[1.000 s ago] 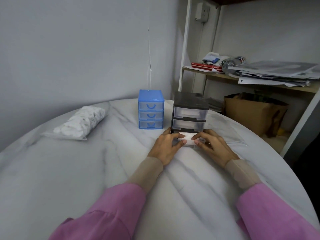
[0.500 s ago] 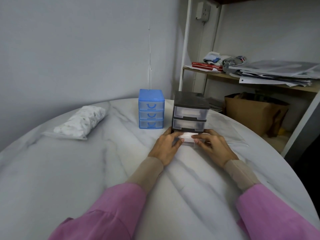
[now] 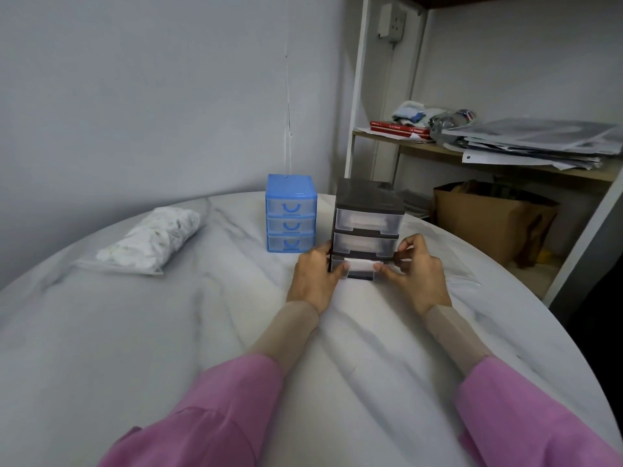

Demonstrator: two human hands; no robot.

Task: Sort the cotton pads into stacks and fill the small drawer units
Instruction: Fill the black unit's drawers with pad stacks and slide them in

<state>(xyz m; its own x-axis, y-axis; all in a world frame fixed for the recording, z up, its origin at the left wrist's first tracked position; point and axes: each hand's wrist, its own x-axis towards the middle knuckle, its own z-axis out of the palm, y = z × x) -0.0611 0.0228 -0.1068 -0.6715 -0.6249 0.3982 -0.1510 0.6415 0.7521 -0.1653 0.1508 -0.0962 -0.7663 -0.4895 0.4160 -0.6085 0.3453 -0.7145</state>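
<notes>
Marble-patterned and round, the table [image 3: 135, 332] sits against a plain grey wall, with a shelf unit [image 3: 505, 160] of papers and a cardboard box [image 3: 485, 224] to the far right. Near the table's far edge stand two small drawer units: a blue unit [image 3: 291, 214] on the left with three shut drawers, and just beside it a dark grey unit [image 3: 369, 224] with clear drawers. Its bottom drawer [image 3: 360, 268] shows a white stack of cotton pads [image 3: 360, 264] inside. The left hand [image 3: 315, 276] grips the unit's left lower corner, thumb on the drawer front; the right hand [image 3: 416, 274] curls round the right side, thumb likewise on the drawer. Well to the left lies a clear bag [image 3: 151, 242] full of loose pads.
</notes>
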